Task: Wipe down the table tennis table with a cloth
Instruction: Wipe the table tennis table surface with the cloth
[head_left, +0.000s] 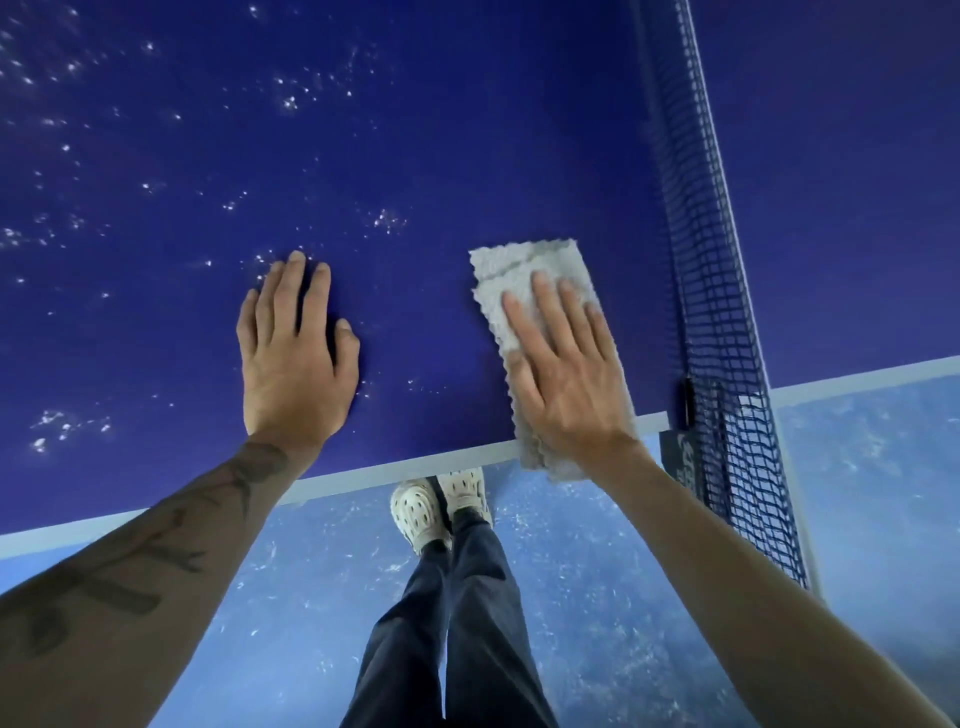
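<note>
The dark blue table tennis table (415, 156) fills the upper view, with a white line along its near edge. A folded grey-white cloth (511, 275) lies flat near that edge, its near end hanging slightly over the line. My right hand (563, 374) presses flat on the cloth with straight fingers. My left hand (296, 348) rests flat on the bare table surface to the left of the cloth, fingers straight. White specks and droplets dot the table's left and middle parts.
The blue net (711, 291) with its white top band runs along the right side, fixed by a dark clamp post (685, 415) at the table edge. Below the edge are a light blue floor (311, 597), my dark trousers and my white clogs (436, 506).
</note>
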